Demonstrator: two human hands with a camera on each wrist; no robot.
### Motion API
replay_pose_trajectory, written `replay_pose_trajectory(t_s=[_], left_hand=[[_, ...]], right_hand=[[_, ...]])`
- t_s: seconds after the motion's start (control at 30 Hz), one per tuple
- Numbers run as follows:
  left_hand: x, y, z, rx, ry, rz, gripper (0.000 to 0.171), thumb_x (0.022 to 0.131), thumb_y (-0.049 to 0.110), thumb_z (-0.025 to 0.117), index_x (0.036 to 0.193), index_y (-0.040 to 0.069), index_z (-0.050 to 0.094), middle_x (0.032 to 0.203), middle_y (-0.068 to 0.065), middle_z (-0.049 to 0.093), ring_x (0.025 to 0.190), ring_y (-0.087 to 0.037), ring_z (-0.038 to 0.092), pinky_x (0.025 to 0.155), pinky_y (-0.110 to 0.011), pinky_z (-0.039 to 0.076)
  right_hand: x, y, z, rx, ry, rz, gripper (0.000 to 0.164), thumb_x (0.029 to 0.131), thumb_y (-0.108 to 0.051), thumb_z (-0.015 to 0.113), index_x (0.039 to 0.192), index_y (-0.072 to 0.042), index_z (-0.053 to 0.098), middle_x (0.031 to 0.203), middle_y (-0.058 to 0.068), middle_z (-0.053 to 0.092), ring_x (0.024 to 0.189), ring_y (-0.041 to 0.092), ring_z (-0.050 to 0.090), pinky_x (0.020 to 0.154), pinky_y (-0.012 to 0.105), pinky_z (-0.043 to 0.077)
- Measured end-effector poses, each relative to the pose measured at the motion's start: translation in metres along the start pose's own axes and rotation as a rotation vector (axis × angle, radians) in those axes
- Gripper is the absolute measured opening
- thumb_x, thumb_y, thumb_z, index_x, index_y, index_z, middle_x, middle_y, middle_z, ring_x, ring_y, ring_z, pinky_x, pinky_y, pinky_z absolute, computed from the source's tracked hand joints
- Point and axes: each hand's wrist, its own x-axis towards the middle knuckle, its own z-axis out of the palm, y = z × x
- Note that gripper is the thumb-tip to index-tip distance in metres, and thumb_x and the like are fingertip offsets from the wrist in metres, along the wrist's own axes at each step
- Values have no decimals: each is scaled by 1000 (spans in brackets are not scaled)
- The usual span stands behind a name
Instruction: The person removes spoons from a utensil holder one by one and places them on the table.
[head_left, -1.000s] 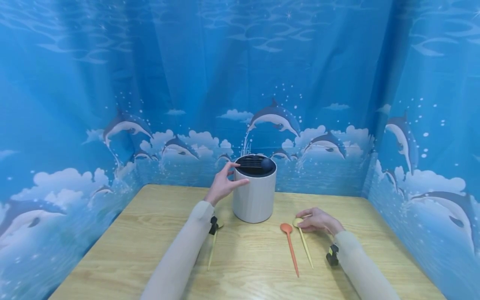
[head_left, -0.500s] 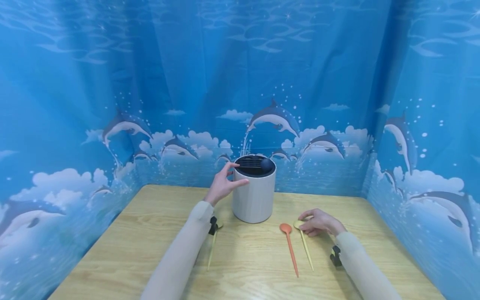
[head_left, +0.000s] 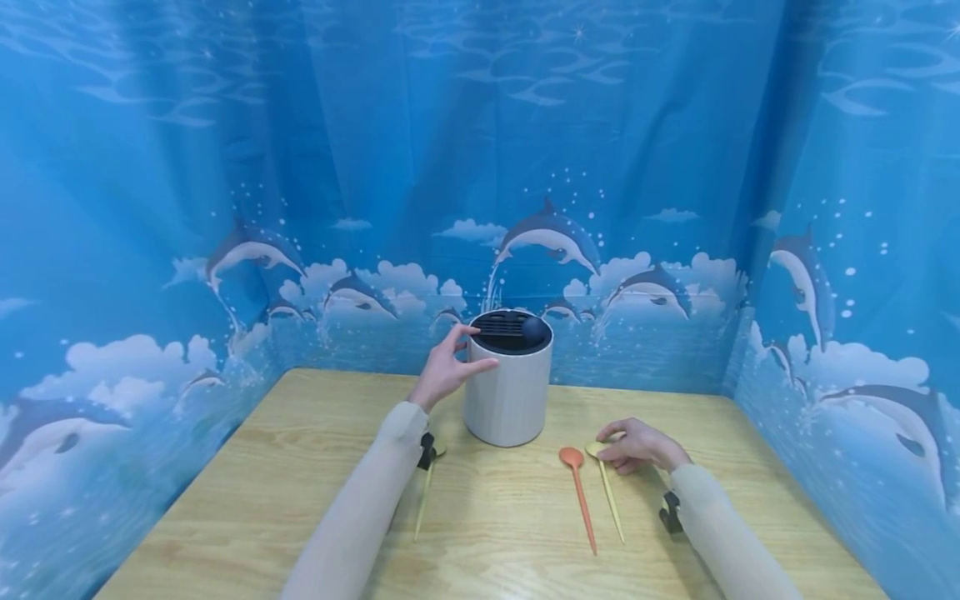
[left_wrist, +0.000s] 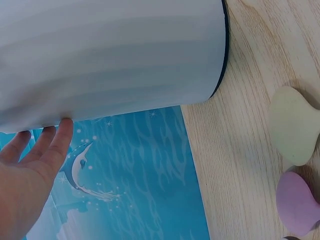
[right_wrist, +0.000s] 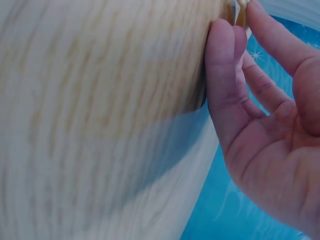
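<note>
A white cylindrical utensil holder (head_left: pixel 507 400) with a black slotted top stands upright at the back middle of the table. My left hand (head_left: pixel 442 371) holds its left side near the rim, thumb across the front; several fingertips press its wall in the left wrist view. On the right, my right hand (head_left: pixel 641 446) pinches the head of a pale yellow spoon (head_left: pixel 610 492), whose handle points toward me. In the right wrist view only a small yellow bit shows between thumb and fingers. An orange spoon (head_left: pixel 572 457) lies just left of it.
Another pale yellow spoon (head_left: pixel 424 500) lies beside my left forearm, partly hidden by it. A purple spoon head (left_wrist: pixel 298 204) shows in the left wrist view. Behind the wooden table (head_left: pixel 495 533) hangs a blue dolphin-print curtain (head_left: pixel 420 167).
My right hand has shifted very slightly right and toward me, and the yellow spoon's handle end has moved a little toward me. The left hand and utensil holder stay put.
</note>
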Motion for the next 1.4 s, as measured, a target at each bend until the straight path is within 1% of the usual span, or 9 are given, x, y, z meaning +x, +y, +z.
replay_pose_trajectory(t_s=[0.23,0.53,0.63,0.73,0.83,0.97,1.07,1.23,1.4], left_hand=[[0,0,0,-2,3,4,80,65,70,77,132,35,48,157,-3,36,139,-32,42,105,-60,43],[-1,1,0,-3,-5,12,79,67,69,76,132,35,48,157,-3,36,139,-32,43,104,-59,44],[-1,1,0,-1,-4,12,78,67,69,76,131,35,48,157,-3,36,139,-32,42,104,-59,44],[-1,1,0,1,-4,13,78,68,68,76,132,34,48,157,-3,36,139,-32,42,105,-59,44],[-1,1,0,1,-3,12,78,67,68,76,132,34,48,157,-3,36,139,-32,42,105,-59,44],[-1,1,1,-3,-8,17,78,68,69,76,132,34,48,157,-3,36,140,-32,42,105,-60,43],[0,0,2,-2,-14,21,78,68,69,76,132,35,48,157,-3,36,140,-32,42,106,-60,43],[-1,0,1,3,-5,12,77,67,69,77,131,35,48,156,-3,37,139,-32,42,105,-59,43],[-2,0,-1,0,-4,14,78,67,69,77,131,35,48,156,-2,37,139,-32,42,105,-59,44]], right_hand=[[-3,0,0,6,-19,-25,48,85,-15,77,125,2,57,73,4,60,62,12,60,61,30,59],[-6,0,-1,9,-18,-25,49,84,-16,77,125,2,57,77,5,62,65,14,61,64,32,60],[-5,0,0,11,-15,-22,46,85,-17,76,124,1,58,77,6,63,65,14,61,64,32,60],[-5,0,0,11,-8,-26,41,90,-19,71,123,2,58,78,6,64,65,13,62,63,31,60],[-2,3,1,15,18,-30,37,95,-21,65,122,3,59,80,7,66,64,13,63,62,31,60],[0,6,2,21,75,-32,38,97,-22,61,123,6,58,79,7,64,62,12,62,59,30,59],[0,8,3,45,119,-31,38,97,-20,61,123,7,57,74,5,60,59,11,57,56,28,57],[2,6,3,91,171,-86,33,97,-17,58,119,8,59,67,3,55,55,11,51,54,27,52],[7,2,4,87,243,-96,34,98,-21,58,119,5,61,73,5,60,60,12,53,55,27,50]])
